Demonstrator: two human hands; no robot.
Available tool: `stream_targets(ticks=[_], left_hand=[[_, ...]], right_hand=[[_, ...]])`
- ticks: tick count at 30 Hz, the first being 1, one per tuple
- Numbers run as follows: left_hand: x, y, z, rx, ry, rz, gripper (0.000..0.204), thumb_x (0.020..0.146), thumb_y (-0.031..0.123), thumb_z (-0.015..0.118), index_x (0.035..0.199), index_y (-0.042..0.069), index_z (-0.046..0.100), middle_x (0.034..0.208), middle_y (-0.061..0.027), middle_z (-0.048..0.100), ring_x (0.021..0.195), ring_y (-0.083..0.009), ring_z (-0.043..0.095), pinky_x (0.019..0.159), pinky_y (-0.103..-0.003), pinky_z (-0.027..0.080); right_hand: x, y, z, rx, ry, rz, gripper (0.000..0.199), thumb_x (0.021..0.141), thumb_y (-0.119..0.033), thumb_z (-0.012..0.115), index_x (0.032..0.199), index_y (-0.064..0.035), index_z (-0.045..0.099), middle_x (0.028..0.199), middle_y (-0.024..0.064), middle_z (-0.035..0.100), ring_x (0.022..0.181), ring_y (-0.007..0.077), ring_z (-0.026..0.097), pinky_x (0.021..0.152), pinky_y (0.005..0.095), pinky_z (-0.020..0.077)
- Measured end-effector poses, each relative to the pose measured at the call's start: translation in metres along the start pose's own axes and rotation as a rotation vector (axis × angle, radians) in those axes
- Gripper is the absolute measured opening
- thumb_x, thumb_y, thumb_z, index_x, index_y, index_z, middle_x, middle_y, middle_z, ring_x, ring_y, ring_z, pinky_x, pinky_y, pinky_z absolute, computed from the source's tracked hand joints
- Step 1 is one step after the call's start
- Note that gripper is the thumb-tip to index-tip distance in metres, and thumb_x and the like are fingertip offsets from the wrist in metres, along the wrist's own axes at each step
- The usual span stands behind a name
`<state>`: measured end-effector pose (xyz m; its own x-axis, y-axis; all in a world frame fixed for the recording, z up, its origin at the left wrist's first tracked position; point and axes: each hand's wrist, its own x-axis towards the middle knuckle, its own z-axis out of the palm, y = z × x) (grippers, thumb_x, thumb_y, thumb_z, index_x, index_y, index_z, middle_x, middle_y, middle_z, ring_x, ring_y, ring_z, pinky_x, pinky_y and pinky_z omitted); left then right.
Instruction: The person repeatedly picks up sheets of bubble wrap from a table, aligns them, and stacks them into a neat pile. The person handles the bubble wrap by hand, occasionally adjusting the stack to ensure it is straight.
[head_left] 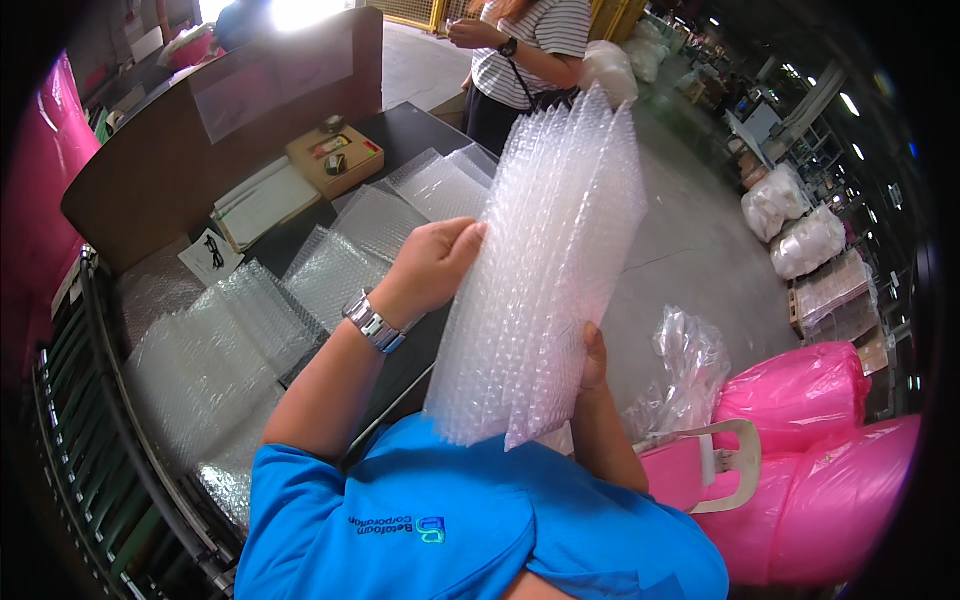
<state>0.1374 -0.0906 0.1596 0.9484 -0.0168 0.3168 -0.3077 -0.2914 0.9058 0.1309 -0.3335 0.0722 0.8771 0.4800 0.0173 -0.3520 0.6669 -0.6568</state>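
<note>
A thick stack of clear bubble wrap sheets [540, 270] is held up in front of my body, tilted, its layered edges facing me. My left hand [435, 260], with a metal watch on the wrist, grips the stack's left edge between thumb and fingers. On the lower right edge my right hand [594, 358] holds the stack; its thumb shows and the other fingers are hidden behind the sheets. More bubble wrap sheets [215, 350] lie spread over the dark table [415, 125] to the left.
A cardboard box [335, 165] with small items, a clipboard with papers [265, 205] and eyeglasses [214, 252] lie on the table, beside a brown partition [130, 195]. Rollers [75, 450] run along the left. Pink plastic-wrapped bundles [800, 385] stand at right. A person in a striped shirt [545, 40] stands ahead.
</note>
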Motion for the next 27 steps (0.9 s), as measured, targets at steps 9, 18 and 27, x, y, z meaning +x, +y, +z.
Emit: stream_targets(ticks=[9,18,27], left_hand=[[-0.001,-0.025,-0.006,0.255,0.593,0.214,0.023,0.083,0.019,0.053,0.069,0.002,0.048,0.059,-0.0117,0.045,0.052,-0.0237,0.046,0.050,-0.033,0.038],[0.019,-0.015,-0.003,0.104,0.232,0.065,0.028,0.087,0.025,0.049,0.071,0.002,0.050,0.059,-0.0128,0.046,0.053,-0.0194,0.046,0.052,-0.033,0.038],[0.024,-0.020,-0.015,0.188,0.634,0.129,0.030,0.086,0.026,0.050,0.070,0.002,0.051,0.055,-0.0113,0.048,0.052,-0.0198,0.048,0.052,-0.032,0.039]], right_hand=[[-0.009,-0.001,-0.009,-0.008,0.074,0.002,0.065,0.076,-0.042,0.057,0.122,-0.0002,0.037,0.113,0.0160,0.048,0.101,0.0278,0.049,0.086,0.0390,0.0426],[-0.001,0.006,-0.021,-0.056,-0.131,0.101,0.067,0.078,-0.044,0.055,0.121,0.0034,0.037,0.117,0.0160,0.047,0.102,0.0272,0.049,0.086,0.0381,0.0417],[-0.001,0.011,-0.020,0.001,-0.115,0.090,0.066,0.077,-0.043,0.056,0.122,0.0024,0.038,0.119,0.0158,0.046,0.104,0.0269,0.049,0.088,0.0374,0.0415]])
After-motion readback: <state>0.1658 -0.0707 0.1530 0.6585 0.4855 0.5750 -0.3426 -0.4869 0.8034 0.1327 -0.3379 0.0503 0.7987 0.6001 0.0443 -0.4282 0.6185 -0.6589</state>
